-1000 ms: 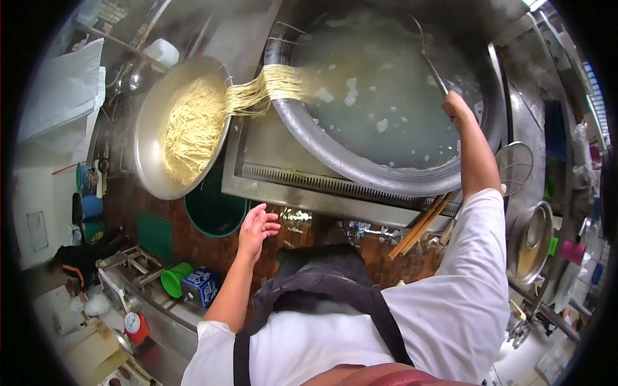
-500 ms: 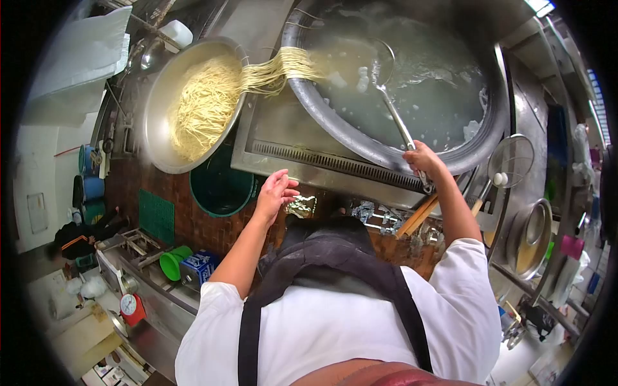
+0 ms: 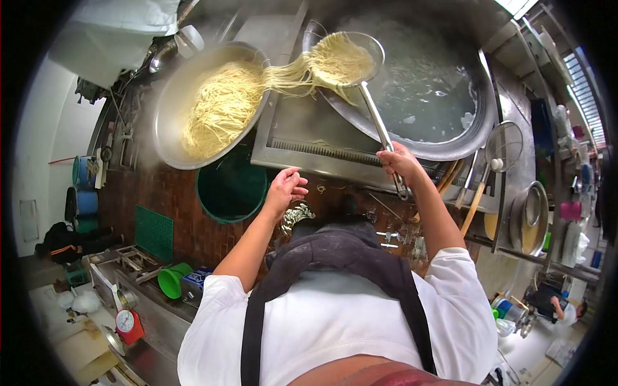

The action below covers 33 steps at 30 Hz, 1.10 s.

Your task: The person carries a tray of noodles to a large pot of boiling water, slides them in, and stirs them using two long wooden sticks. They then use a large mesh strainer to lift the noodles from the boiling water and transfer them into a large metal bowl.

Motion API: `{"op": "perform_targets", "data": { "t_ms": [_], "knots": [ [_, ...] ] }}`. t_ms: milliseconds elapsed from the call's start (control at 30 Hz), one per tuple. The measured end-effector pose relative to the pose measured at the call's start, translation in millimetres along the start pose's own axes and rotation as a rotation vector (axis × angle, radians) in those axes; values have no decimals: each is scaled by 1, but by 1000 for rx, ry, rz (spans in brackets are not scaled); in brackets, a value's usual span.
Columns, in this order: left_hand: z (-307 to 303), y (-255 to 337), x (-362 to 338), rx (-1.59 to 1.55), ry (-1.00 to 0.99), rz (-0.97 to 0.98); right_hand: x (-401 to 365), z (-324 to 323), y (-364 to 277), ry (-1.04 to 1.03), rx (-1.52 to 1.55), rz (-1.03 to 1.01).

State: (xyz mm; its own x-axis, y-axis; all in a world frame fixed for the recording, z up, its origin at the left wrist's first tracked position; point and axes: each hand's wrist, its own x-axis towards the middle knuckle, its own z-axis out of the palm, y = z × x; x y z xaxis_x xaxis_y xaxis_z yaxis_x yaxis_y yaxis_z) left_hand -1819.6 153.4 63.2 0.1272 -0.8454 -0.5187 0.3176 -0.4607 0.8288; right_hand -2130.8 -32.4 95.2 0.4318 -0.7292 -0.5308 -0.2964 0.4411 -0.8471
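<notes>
My right hand (image 3: 400,162) grips the long metal handle of a skimmer (image 3: 378,119). In the skimmer's round head lies a heap of pale yellow noodles (image 3: 341,59), raised over the left rim of a large pot (image 3: 444,152) of cloudy, steaming water. A strand of noodles trails from the skimmer to a wide metal bowl (image 3: 168,138), where a bigger pile of noodles (image 3: 222,106) rests. My left hand (image 3: 286,190) hangs free with fingers apart and slightly bent, near the counter's front edge, holding nothing.
A dark green bin (image 3: 232,183) stands below the bowl. Another wire strainer (image 3: 505,145) and wooden handles lie right of the pot. On the left are a red scale (image 3: 129,325) and a green bucket (image 3: 175,280). Other people (image 3: 553,302) are at the far right and far left.
The skimmer has come up out of the water and moved left, now loaded with noodles. My right hand has shifted slightly left with it; my left hand stays free.
</notes>
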Motion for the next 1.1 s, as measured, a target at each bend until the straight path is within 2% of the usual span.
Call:
{"op": "perform_targets", "data": {
  "t_ms": [167,267,333,400,467,500,600,667,700,800,900,933,1033,1100],
  "knots": [
    [-22,4,-22,-27,6,41,-18,80,-41,-34,-216,-103],
    [-23,17,-26,-25,-3,77,-16,137,-60,81,-508,-226],
    [-26,17,-24,-50,2,89,-5,172,-63,171,-813,-498],
    [-24,23,-23,-62,6,113,7,185,-73,174,-900,-512],
    [-23,29,-28,-29,33,119,25,182,-71,208,-952,-542],
    [-23,32,-31,-17,49,122,26,174,-71,245,-911,-483],
    [-40,20,-34,-93,121,99,44,122,-53,524,-893,-605],
    [-61,4,-38,-157,235,86,72,88,-61,612,-902,-504],
    [-69,-4,-37,-171,264,68,96,67,-66,674,-916,-523],
    [-60,-4,-31,-171,278,47,150,16,-102,735,-960,-406],
    [-48,2,-15,-150,233,52,170,-4,-88,658,-1080,-277],
    [-45,5,-10,-141,224,53,161,-5,-50,658,-1182,-386],
    [-38,10,1,-136,238,36,74,-18,39,562,-1160,-413],
    [-43,1,11,-127,240,6,6,-36,43,510,-1087,-323]
  ]
}}
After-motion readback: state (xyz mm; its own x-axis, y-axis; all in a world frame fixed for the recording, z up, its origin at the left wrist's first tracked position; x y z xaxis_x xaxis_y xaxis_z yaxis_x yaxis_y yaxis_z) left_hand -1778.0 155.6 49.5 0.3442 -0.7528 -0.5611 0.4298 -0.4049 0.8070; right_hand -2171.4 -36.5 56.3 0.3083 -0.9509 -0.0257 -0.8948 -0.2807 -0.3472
